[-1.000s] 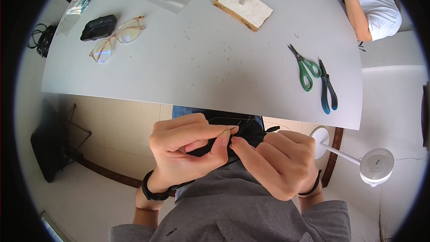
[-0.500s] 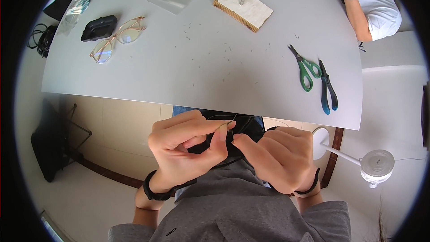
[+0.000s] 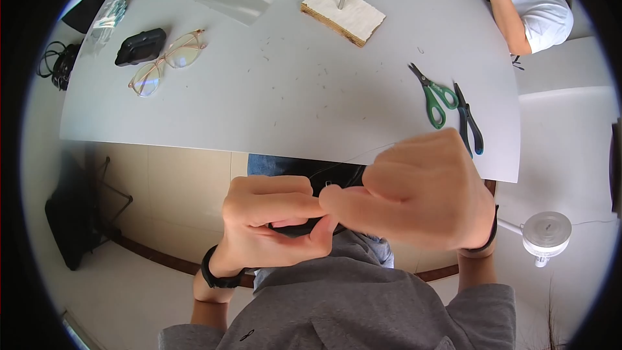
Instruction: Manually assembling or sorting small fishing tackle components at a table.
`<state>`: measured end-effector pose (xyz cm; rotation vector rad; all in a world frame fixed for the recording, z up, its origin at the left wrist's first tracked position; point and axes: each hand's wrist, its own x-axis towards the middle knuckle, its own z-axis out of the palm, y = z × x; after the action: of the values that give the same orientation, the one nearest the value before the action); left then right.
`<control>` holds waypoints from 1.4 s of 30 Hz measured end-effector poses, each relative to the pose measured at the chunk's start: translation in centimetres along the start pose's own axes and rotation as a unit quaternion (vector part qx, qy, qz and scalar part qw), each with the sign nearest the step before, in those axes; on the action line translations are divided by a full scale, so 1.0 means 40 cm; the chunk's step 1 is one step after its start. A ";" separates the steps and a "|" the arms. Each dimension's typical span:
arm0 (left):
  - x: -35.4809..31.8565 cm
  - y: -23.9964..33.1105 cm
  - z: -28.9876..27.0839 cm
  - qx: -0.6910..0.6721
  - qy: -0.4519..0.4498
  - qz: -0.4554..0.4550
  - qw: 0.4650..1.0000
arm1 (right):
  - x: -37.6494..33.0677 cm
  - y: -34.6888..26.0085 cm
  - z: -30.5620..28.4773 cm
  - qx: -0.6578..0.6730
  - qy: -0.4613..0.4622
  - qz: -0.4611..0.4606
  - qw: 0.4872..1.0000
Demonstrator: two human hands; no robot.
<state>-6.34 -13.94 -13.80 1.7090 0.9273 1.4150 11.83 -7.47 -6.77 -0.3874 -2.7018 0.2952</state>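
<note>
In front of my lap, below the table's near edge, my two hands meet at the fingertips. My left hand (image 3: 275, 220) is closed in a pinch of thumb and index finger. What it grips is tiny and mostly covered by the fingers. Across from it my right hand (image 3: 414, 198), somewhat smeared by motion, is closed too, its thumb and index tips touching the left fingertips. A fine thread-like line (image 3: 363, 154) runs by the right hand, over the dark cloth and up to the table edge. Just above the fingertips shows a small pale bent shape, too small to name.
Green-handled scissors (image 3: 435, 100) and dark-blue pliers (image 3: 469, 120) lie beyond my right hand, near a tiny hook (image 3: 420, 50). Small clippings dot the table (image 3: 214, 116). Farther are glasses (image 3: 162, 65), a black tray (image 3: 141, 46), a block with a rod (image 3: 343, 14) and clear bags (image 3: 227, 1).
My right hand has risen and turned over, its back now higher and nearer the table edge and pliers. The left hand has shifted slightly down, its fingers more curled, hiding the small piece seen before.
</note>
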 end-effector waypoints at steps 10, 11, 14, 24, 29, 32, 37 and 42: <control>-0.015 -0.020 -0.010 -0.075 0.081 -0.011 0.994 | -0.043 -0.013 0.072 0.128 0.101 0.093 0.982; -0.015 -0.020 -0.011 -0.075 0.082 -0.011 0.994 | -0.045 -0.022 0.079 0.120 0.132 0.095 0.979; -0.013 -0.018 -0.009 -0.062 0.101 -0.026 0.993 | -0.057 -0.045 0.093 0.077 0.166 0.085 0.979; -0.011 -0.006 0.010 -0.025 0.135 -0.021 0.990 | -0.051 -0.087 0.087 -0.062 0.115 0.026 0.991; -0.014 -0.008 0.011 -0.003 0.139 -0.020 0.990 | -0.048 -0.085 0.103 -0.083 0.132 0.018 0.988; -0.013 -0.006 0.012 -0.005 0.139 -0.016 0.990 | -0.044 -0.080 0.105 -0.082 0.123 0.015 0.989; -0.010 -0.008 0.015 0.008 0.143 -0.013 0.990 | -0.040 -0.088 0.095 -0.101 0.107 0.018 0.989; -0.003 0.007 0.000 0.056 0.080 -0.042 0.994 | -0.029 -0.086 0.065 -0.125 0.099 0.018 0.987</control>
<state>-6.34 -14.18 -13.60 1.6359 1.1727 1.4846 11.02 -11.44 -8.62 -0.5103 -2.5411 -0.0723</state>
